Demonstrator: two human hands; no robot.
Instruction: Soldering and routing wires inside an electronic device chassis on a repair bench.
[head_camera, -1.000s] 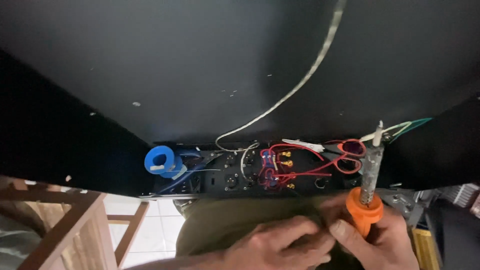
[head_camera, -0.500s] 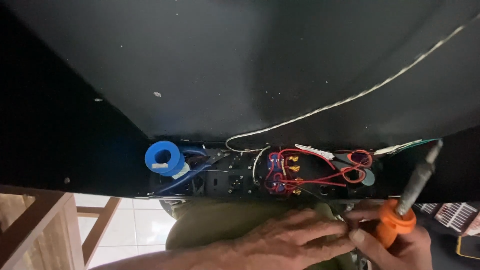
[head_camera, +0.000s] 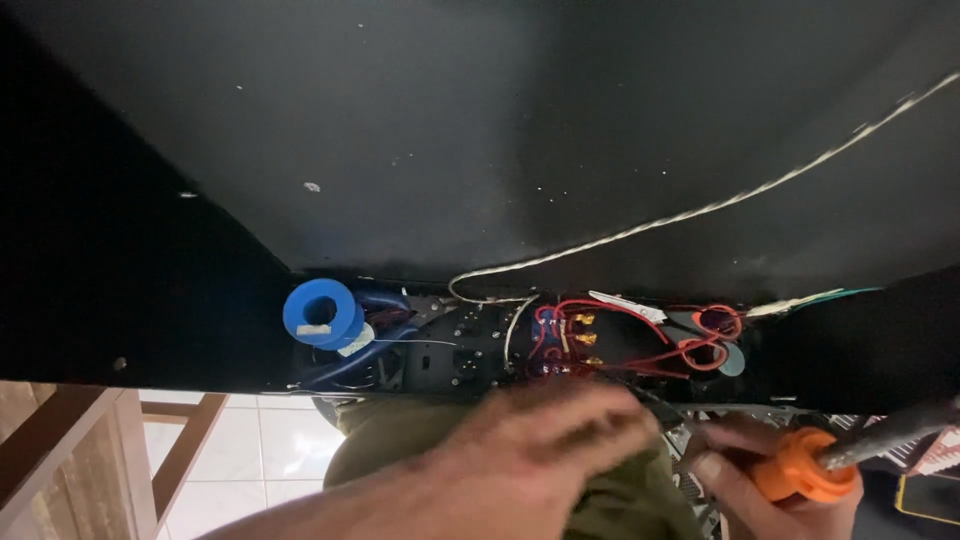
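Observation:
My right hand (head_camera: 765, 480) grips a soldering iron with an orange collar (head_camera: 800, 465); its metal shaft points right and slightly up at the lower right. My left hand (head_camera: 540, 440) hovers blurred just below an open black chassis strip (head_camera: 450, 350), fingers apart, holding nothing that I can see. Inside the strip sit a blue toroidal coil (head_camera: 322, 312), red wires (head_camera: 640, 335) and brass terminals (head_camera: 583, 340). A thin pale braided cord (head_camera: 700, 210) runs from the strip up to the right across the black panel.
A large black panel (head_camera: 450, 130) fills the top of the view. Olive-green trousers (head_camera: 400, 450) lie under my hands. A wooden frame (head_camera: 90, 450) and white floor tiles (head_camera: 270, 440) show at lower left. Green and white wires (head_camera: 810, 298) leave the strip at right.
The soldering iron has swung down from upright to nearly level and moved right. My left hand has parted from the right and moved left, up toward the chassis strip.

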